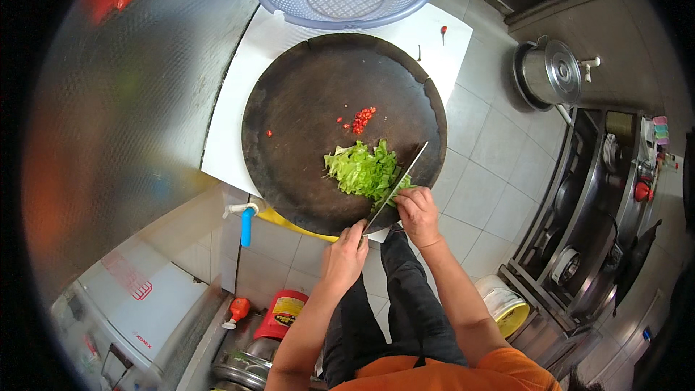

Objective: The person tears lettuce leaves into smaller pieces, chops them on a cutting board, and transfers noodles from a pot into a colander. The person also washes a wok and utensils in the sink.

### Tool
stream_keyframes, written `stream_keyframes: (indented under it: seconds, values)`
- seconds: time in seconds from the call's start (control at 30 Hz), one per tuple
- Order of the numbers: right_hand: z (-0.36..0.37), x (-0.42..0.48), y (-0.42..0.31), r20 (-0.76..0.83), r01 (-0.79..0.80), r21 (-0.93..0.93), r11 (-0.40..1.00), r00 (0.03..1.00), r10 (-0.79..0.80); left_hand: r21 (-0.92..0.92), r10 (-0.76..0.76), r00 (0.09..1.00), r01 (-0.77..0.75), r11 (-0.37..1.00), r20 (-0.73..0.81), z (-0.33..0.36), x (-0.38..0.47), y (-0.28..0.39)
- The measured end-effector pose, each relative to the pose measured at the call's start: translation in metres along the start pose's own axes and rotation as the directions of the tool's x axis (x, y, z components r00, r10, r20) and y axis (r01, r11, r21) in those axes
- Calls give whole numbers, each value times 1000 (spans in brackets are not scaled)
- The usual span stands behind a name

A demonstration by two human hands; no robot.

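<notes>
A large round dark wooden chopping block (320, 81) lies before me. My left hand (346, 252) is closed around the handle of a kitchen knife (404, 174), whose blade stands on edge and slants up to the right. On the blade's right side, my right hand (418, 212) holds the end of some leafy greens with bent fingers. Cut green lettuce-like leaves (361, 168) are heaped to the left of the blade. Just above them sits a small pile of chopped red chilli (362, 119), with a few stray pieces around it.
A blue plastic basket (347, 24) stands behind the block on a white board (228, 136). A chilli tip (444, 29) lies at the board's right. A tap with a blue spout (246, 225) is near the block's lower left. At right are a lidded metal pot (562, 70) and a metal stove (592, 201).
</notes>
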State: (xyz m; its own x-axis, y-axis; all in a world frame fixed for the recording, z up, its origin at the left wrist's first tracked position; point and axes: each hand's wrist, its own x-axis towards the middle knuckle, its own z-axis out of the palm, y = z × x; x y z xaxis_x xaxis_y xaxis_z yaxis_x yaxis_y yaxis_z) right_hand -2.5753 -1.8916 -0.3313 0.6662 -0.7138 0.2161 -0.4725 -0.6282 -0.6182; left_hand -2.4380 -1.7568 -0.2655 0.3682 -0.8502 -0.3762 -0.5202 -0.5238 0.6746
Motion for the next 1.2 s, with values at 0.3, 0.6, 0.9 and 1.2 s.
stream_keyframes:
  seconds: [0.3, 0.6, 0.9, 1.2]
  values:
    - [1, 4, 3, -36, -28, 69, 997, 999, 30, 3, 7, 999, -7, 1000, 34, 2, -4, 10]
    - [-9, -2, 1, -27, -39, 61, 997, 999, 40, -93, 48, 996, -55, 994, -72, 9, -8, 8]
    - [-4, -12, 5, -75, -141, 140, 980, 986, 152, -192, 20, 992, -43, 981, -122, 10, -6, 5]
    - [-2, -25, -4, -92, -240, 192, 952, 961, 261, -133, -60, 998, 57, 990, -21, 8, -6, 5]
